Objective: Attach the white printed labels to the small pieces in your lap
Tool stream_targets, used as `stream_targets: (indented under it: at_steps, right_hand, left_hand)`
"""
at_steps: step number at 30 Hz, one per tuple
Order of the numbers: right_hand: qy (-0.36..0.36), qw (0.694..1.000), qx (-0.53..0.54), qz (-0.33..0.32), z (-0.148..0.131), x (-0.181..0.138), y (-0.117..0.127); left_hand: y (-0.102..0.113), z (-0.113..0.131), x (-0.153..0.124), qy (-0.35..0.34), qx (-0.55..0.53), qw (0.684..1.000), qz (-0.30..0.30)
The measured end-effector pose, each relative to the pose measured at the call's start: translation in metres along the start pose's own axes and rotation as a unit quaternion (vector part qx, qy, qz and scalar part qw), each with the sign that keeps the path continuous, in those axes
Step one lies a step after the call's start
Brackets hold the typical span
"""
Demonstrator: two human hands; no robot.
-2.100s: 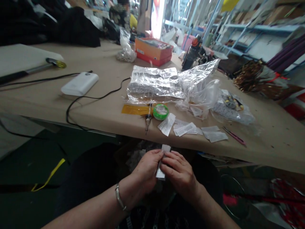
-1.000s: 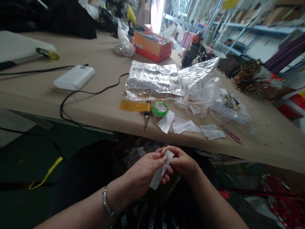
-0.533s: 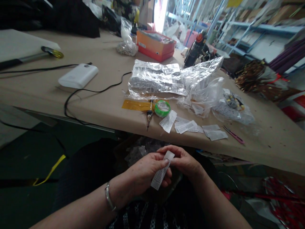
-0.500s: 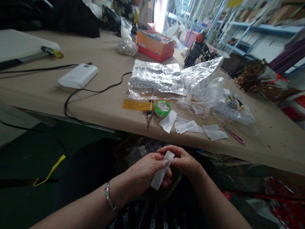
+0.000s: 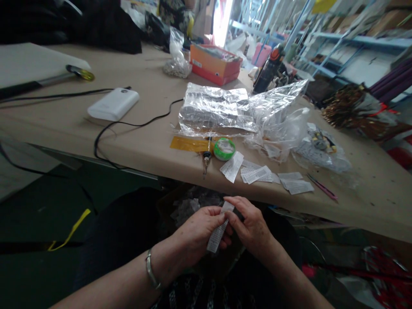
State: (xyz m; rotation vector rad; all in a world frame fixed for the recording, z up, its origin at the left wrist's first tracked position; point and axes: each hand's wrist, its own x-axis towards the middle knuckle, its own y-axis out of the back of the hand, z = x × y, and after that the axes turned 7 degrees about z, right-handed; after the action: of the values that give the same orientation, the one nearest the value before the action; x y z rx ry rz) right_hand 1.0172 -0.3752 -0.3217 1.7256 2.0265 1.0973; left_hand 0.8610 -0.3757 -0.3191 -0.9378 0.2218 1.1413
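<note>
Above my lap, my left hand [image 5: 201, 231] pinches a narrow white printed label strip [image 5: 216, 237] between thumb and fingers. My right hand [image 5: 249, 223] is closed at the strip's upper end, thumb and fingers pressing on it. Small print covers the strip's lower part. Behind my hands, a pile of clear plastic pieces [image 5: 186, 210] lies below the table edge. More printed labels [image 5: 257, 174] are spread along the table's front edge. Beside them sit a green-rimmed round tin [image 5: 224, 149], a soldering iron [image 5: 207, 159] with its tip toward me, and pink tweezers [image 5: 322, 187].
On the brown table [image 5: 154, 146] lie a silvery plastic bag [image 5: 215, 109], a white power bank [image 5: 113, 104] with a black cable, and amber tape [image 5: 188, 144]. An orange box [image 5: 214, 64] and a bag of small parts [image 5: 177, 64] stand farther back. Blue shelving [image 5: 341, 38] rises behind.
My right hand has turned, its thumb and fingers coming over the strip's upper end. My left hand keeps its pinch. The whole view has shifted slightly.
</note>
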Motion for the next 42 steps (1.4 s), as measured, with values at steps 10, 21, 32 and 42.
stream_targets:
  at_steps: [10,21,32,42]
  right_hand:
    - [-0.043,0.998,0.042,0.005,-0.004,0.001,-0.004]
    - [-0.112,0.981,0.154,0.023,-0.002,0.002,-0.011]
    - [-0.261,0.885,0.385,0.016,0.001,0.018,-0.03]
    - [-0.201,0.918,0.338,0.046,-0.02,0.04,-0.043]
  left_hand:
    - [0.003,0.001,-0.002,-0.007,-0.005,1.0,0.006]
    - [0.007,0.001,0.0,-0.01,-0.022,0.999,0.022]
    - [0.013,0.004,-0.004,-0.08,0.011,0.995,0.065]
    - [0.029,0.013,-0.002,-0.201,0.084,0.969,0.115]
